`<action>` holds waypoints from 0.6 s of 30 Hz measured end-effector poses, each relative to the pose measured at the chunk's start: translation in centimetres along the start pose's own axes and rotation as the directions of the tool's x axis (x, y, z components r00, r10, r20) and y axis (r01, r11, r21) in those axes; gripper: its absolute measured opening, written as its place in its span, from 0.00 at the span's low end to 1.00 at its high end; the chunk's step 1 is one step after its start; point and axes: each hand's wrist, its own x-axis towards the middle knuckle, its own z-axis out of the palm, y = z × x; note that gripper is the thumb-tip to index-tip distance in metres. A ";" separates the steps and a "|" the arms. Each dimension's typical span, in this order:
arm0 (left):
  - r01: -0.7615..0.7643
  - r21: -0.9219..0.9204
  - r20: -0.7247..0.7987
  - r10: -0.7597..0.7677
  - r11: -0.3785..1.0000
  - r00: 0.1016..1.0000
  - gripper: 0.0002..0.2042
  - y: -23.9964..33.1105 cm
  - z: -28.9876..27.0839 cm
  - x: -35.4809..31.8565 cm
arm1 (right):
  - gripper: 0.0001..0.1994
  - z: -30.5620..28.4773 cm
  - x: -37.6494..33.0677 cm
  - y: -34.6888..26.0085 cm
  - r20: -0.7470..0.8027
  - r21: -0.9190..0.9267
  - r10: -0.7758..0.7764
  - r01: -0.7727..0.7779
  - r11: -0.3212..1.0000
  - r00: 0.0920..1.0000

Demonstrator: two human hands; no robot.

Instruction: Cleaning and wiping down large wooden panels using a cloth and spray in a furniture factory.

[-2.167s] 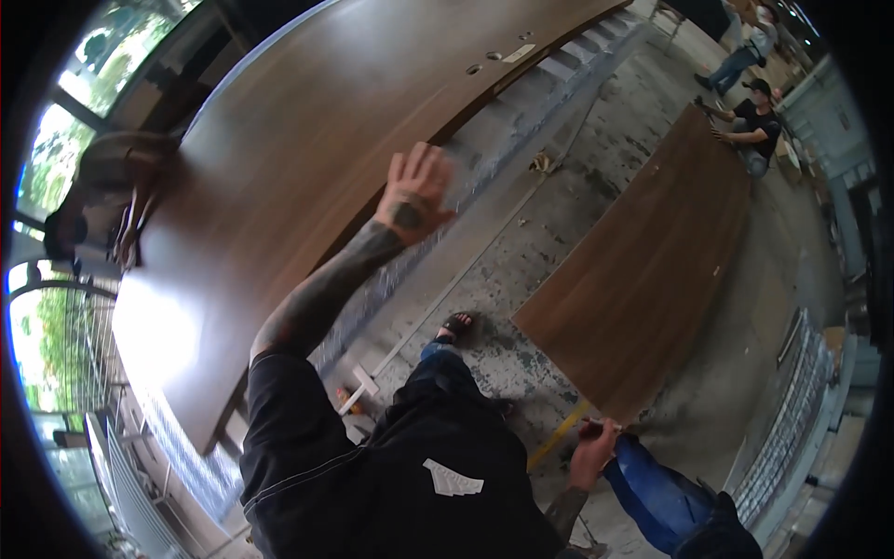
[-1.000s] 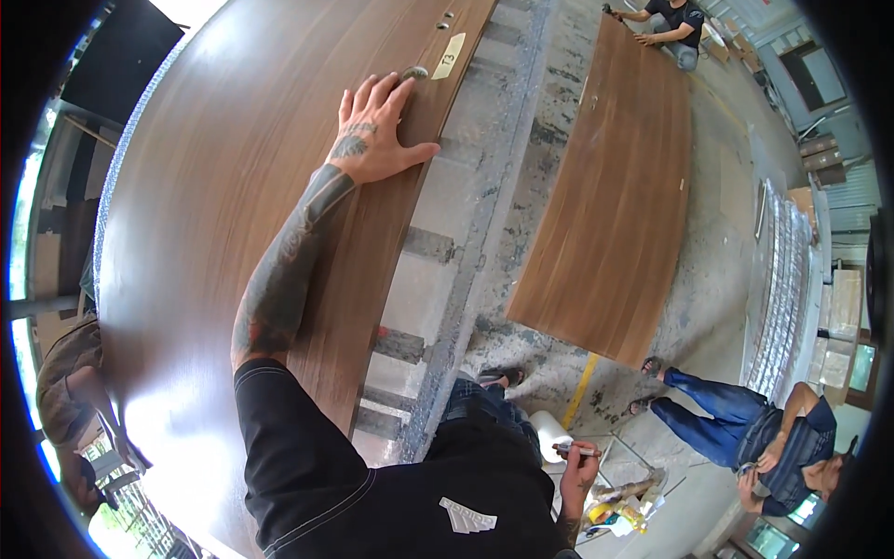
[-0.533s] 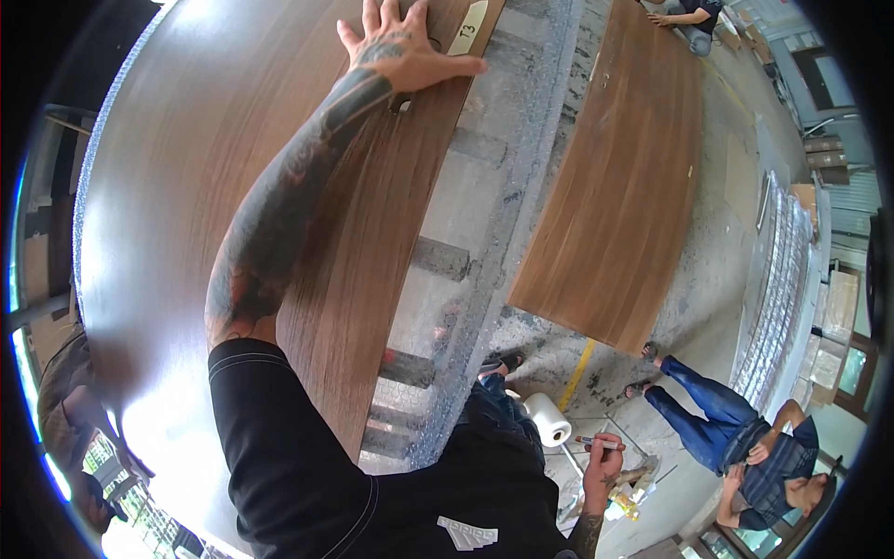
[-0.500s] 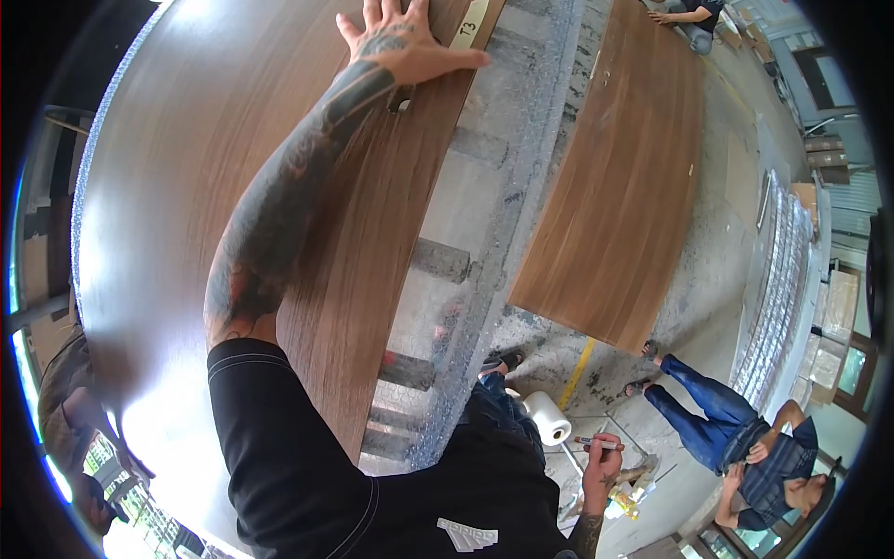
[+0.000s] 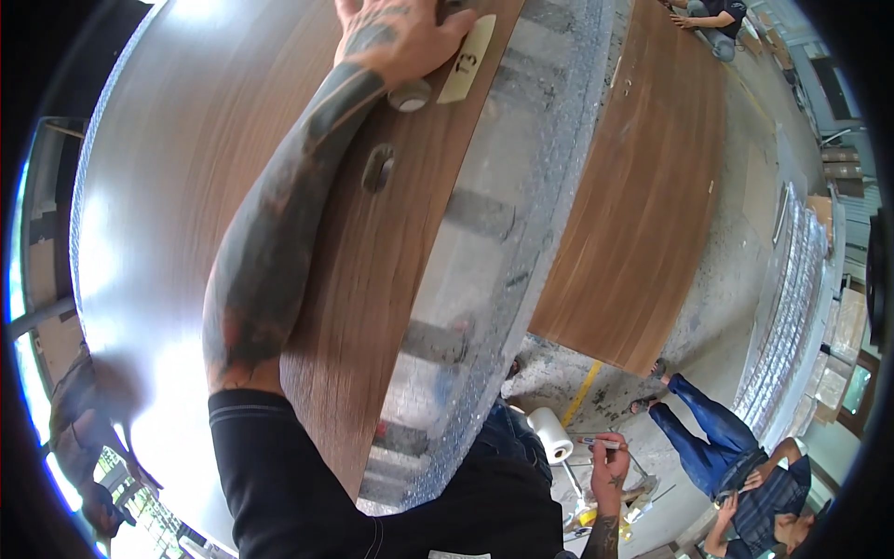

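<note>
My tattooed left arm stretches forward over a large brown wood-grain panel [image 5: 354,373]. On that panel rests my left hand [image 5: 399,39], thumb out to the side, the other fingertips cut off by the upper edge. A strip of pale tape [image 5: 468,61] with handwriting lies beside the thumb. Close to the wrist is a small round tan thing [image 5: 410,95] with a white centre, its kind unclear. An oval cut-out [image 5: 377,169] shows nearer to me. Low on the right, my right hand [image 5: 610,458] is closed round a slim marker pen [image 5: 594,442].
Clear bubble wrap [image 5: 521,219] sticks out past the panel's right edge. Another brown panel [image 5: 643,196] lies to the right, with a person [image 5: 715,23] crouching at its far end. A second person [image 5: 722,429] stands at lower right, near a white film roll [image 5: 550,434].
The panel, tape strip and cut-out sit lower and closer in the picture. My left hand has shifted toward the upper edge, its fingers less visible. My right hand still holds the marker pen.
</note>
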 end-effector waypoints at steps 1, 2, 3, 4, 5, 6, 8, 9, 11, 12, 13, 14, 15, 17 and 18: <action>-0.050 -0.092 -0.041 0.046 0.994 0.998 0.23 0.0 0.7 -0.1 | 0.06 -0.2 0.8 -0.5 -0.023 -0.008 -0.044 0.044 0.999 0.999; -0.059 -0.107 -0.036 0.055 0.993 0.998 0.23 0.1 1.5 0.5 | 0.06 -0.2 1.7 -1.1 -0.062 0.039 -0.034 0.036 0.999 0.998; 0.158 0.168 0.052 -0.169 0.973 0.984 0.22 2.9 0.2 1.9 | 0.06 0.0 2.5 -1.9 -0.075 0.103 -0.028 0.036 0.994 0.997; 0.332 0.411 0.075 -0.395 0.849 0.916 0.21 4.0 0.8 2.6 | 0.06 -0.1 3.0 -2.2 -0.092 0.080 -0.009 0.017 0.997 0.996; 0.334 0.417 0.049 -0.388 0.845 0.921 0.20 3.7 1.9 2.5 | 0.06 0.1 3.4 -2.5 -0.108 0.079 0.006 0.002 0.997 0.994; 0.331 0.431 0.051 -0.389 0.839 0.920 0.20 4.0 1.4 2.5 | 0.07 0.5 4.0 -3.0 -0.074 0.110 -0.003 0.011 0.994 0.997; 0.344 0.469 0.036 -0.406 0.814 0.913 0.20 4.6 0.2 2.8 | 0.07 1.5 4.7 -3.6 -0.020 0.137 -0.026 0.028 0.990 0.999; 0.345 0.461 0.043 -0.409 0.818 0.912 0.20 4.4 0.6 2.8 | 0.07 2.0 4.9 -3.9 -0.024 0.131 -0.017 0.020 0.991 1.000; 0.339 0.428 0.046 -0.395 0.837 0.917 0.20 4.1 1.5 2.8 | 0.06 2.7 5.1 -4.2 0.051 0.079 -0.007 0.003 0.997 0.999; 0.343 0.418 0.051 -0.399 0.841 0.916 0.20 4.1 2.0 2.9 | 0.06 3.0 5.3 -3.0 0.035 -0.002 -0.108 0.108 0.994 0.994; 0.348 0.438 0.047 -0.408 0.829 0.912 0.21 4.7 1.0 3.0 | 0.06 3.6 5.4 -3.4 0.059 0.007 -0.116 0.116 0.993 0.992; 0.353 0.458 0.042 -0.417 0.816 0.908 0.21 5.2 0.0 3.2 | 0.06 4.2 5.6 -3.9 0.084 0.029 -0.161 0.159 0.987 0.983; 0.346 0.426 0.078 -0.415 0.836 0.907 0.24 4.9 0.2 3.3 | 0.06 4.4 5.8 -4.2 0.083 0.033 -0.192 0.190 0.981 0.978; 0.331 0.385 0.125 -0.404 0.862 0.906 0.28 4.7 0.4 3.5 | 0.06 4.2 6.0 -4.5 0.079 0.008 -0.172 0.172 0.985 0.982; 0.310 0.351 0.169 -0.385 0.884 0.907 0.33 4.6 0.6 3.4 | 0.06 4.1 6.1 -4.7 0.077 -0.005 -0.157 0.158 0.987 0.985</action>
